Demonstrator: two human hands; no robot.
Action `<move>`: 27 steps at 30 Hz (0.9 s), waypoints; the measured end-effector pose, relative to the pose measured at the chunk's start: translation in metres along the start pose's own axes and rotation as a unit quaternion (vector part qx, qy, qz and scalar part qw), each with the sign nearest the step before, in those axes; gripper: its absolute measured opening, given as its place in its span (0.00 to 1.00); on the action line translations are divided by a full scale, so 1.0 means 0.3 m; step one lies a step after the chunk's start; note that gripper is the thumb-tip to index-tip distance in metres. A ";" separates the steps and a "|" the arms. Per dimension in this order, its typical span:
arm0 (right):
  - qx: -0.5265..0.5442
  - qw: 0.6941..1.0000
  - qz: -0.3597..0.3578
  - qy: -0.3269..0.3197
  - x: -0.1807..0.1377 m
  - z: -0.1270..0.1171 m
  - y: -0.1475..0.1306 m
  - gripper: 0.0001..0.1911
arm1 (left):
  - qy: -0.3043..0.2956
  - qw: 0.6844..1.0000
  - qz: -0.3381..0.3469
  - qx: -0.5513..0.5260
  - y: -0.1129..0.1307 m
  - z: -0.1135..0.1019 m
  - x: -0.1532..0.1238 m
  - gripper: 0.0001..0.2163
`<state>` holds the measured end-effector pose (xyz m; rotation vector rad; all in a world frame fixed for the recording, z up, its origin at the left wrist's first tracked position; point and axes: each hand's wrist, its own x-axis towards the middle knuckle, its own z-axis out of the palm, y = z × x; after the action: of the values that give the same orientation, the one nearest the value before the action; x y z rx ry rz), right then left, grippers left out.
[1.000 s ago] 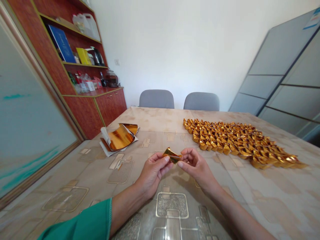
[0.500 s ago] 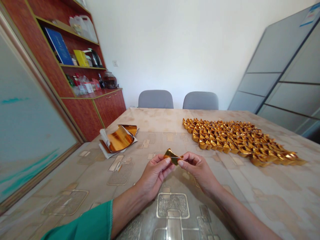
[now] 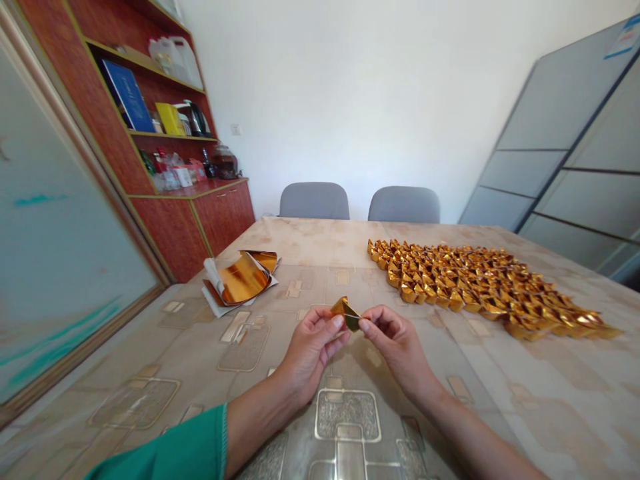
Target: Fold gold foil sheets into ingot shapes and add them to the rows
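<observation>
A small folded piece of gold foil paper (image 3: pixel 351 321) is held up just above the table, between both hands. My left hand (image 3: pixel 315 343) pinches its left end between thumb and fingers. At the opposite end, the thumb and forefinger of my right hand (image 3: pixel 393 340) grip a corner. On the right lie many folded gold paper ingots (image 3: pixel 460 273), set close together in rows. To the left rests a stack of flat gold foil sheets (image 3: pixel 245 277), curled at the edges and mixed with white paper.
The table (image 3: pixel 310 240) has a patterned clear cover over its near part. Two grey chairs (image 3: pixel 314 200) stand at its far side. A red-brown shelf cabinet (image 3: pixel 175 220) is at the left, grey panelled doors (image 3: pixel 530 153) at the right.
The view has shifted slightly, moving everything a little to the right. Both hands keep their hold on the folded gold paper, which has turned slightly between the fingers.
</observation>
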<state>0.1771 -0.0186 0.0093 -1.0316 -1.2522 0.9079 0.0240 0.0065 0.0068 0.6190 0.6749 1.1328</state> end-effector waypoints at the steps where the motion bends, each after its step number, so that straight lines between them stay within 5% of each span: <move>1: 0.001 1.000 -0.004 0.003 0.000 0.002 0.000 0.14 | -0.002 1.000 0.002 0.006 0.000 0.000 -0.002 0.16; 21: -0.109 0.992 -0.059 0.000 -0.017 0.010 0.004 0.06 | -0.008 0.999 -0.010 0.033 0.007 0.005 0.001 0.18; 27: -0.029 0.998 -0.026 -0.040 -0.020 -0.001 -0.011 0.12 | -0.035 0.997 -0.063 0.019 0.024 0.003 0.004 0.19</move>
<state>0.1767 -0.0254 0.0105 -1.0107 -1.3723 0.8839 0.0206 0.0098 0.0125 0.6374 0.6673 0.9787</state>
